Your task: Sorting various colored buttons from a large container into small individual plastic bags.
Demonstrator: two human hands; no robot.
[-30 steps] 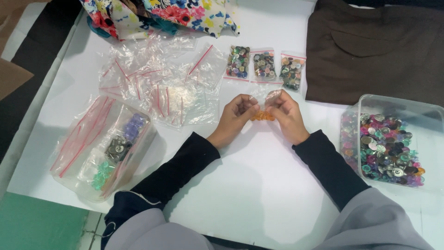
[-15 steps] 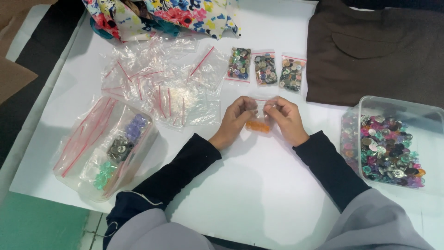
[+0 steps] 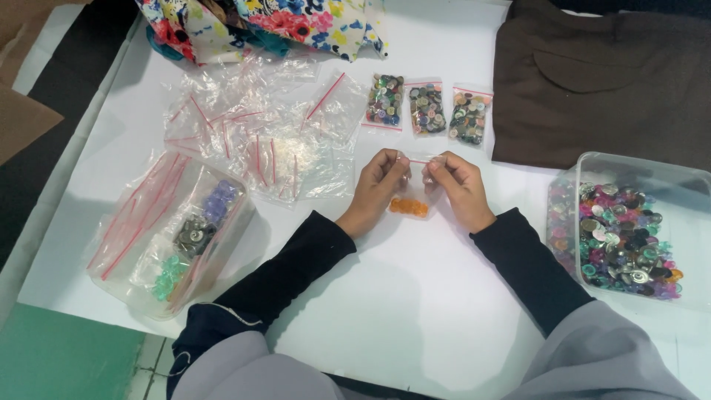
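My left hand (image 3: 376, 189) and my right hand (image 3: 458, 187) both pinch the red-striped top edge of a small clear zip bag (image 3: 415, 185) over the white table. Orange buttons (image 3: 409, 207) lie at the bottom of that bag. Just beyond my hands lie three small filled bags of mixed buttons (image 3: 428, 109) in a row.
A clear tub of mixed colourful buttons (image 3: 621, 241) stands at the right. A pile of empty zip bags (image 3: 259, 130) lies at the left, with a clear container of bags and buttons (image 3: 174, 233) nearer. Floral fabric (image 3: 259, 22) and brown cloth (image 3: 600, 74) lie at the back.
The bag of orange buttons now hangs lower, with its top edge stretched between my fingertips; before, my hands were bunched closer around it.
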